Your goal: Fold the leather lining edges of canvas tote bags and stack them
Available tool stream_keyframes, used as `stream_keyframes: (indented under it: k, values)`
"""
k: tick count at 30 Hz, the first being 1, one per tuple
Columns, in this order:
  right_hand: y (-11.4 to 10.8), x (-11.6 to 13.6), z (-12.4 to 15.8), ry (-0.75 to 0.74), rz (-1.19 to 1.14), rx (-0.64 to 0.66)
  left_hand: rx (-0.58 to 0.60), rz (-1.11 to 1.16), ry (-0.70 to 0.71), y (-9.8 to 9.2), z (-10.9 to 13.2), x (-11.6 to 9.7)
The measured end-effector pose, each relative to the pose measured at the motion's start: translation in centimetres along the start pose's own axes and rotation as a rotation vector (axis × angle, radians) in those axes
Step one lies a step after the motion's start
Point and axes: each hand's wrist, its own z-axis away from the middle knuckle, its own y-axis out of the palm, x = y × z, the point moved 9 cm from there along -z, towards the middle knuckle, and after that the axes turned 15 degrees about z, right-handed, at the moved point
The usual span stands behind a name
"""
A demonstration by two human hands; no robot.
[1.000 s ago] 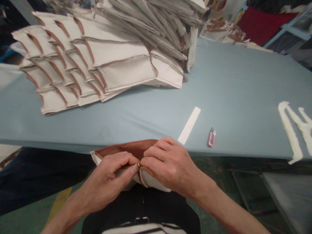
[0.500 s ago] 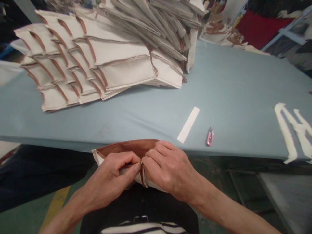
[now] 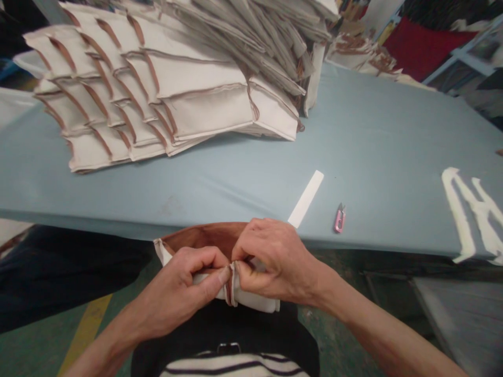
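From the head view, your right hand (image 3: 275, 262) has just shifted up, and its grip now closes on the seam of a cream canvas bag with brown lining (image 3: 255, 302), held over your lap. Your left hand (image 3: 176, 290) grips the same fold, closed, just beside it. Beyond, the blue-grey surface (image 3: 373, 157) carries a tall stack of cream canvas bags (image 3: 157, 99), a white strip (image 3: 306, 199) and pink thread snips (image 3: 340, 220).
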Motion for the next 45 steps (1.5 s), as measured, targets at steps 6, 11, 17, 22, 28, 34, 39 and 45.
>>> stream_keyframes:
  k: [6, 11, 17, 22, 28, 34, 39, 45]
  values:
    - [2.0, -1.8, -0.2, 0.273, -0.373, 0.323, 0.013, 0.032, 0.058, -0.4, 0.3, -0.2]
    - [3.3, -2.2, 0.3, 0.397, -0.552, 0.466, -0.018, 0.01, 0.102, -0.7, 0.0, -0.2]
    - [1.8, -2.1, -0.4, 0.288, -0.314, 0.381, -0.007, -0.128, 0.134, -0.9, -0.8, -1.2]
    - [1.5, -1.7, -0.7, 0.205, -0.081, 0.34, 0.005, -0.323, 0.172, -1.0, -1.2, -2.6]
    - [1.1, -0.7, -0.7, 0.105, 0.202, 0.24, -0.072, -0.348, 0.133, -1.0, -1.9, -3.0]
    - [1.9, -2.0, 0.5, 0.213, -0.04, 0.237, -0.066, -0.119, 0.083, -0.9, -2.5, -0.6]
    - [1.4, -1.7, 0.9, 0.224, -0.038, 0.18, -0.037, -0.061, 0.029, -1.6, -2.2, 0.1]
    - [0.9, 0.5, -0.3, 0.165, 0.145, 0.166, 0.012, -0.096, 0.036, -1.8, -1.8, -0.9]
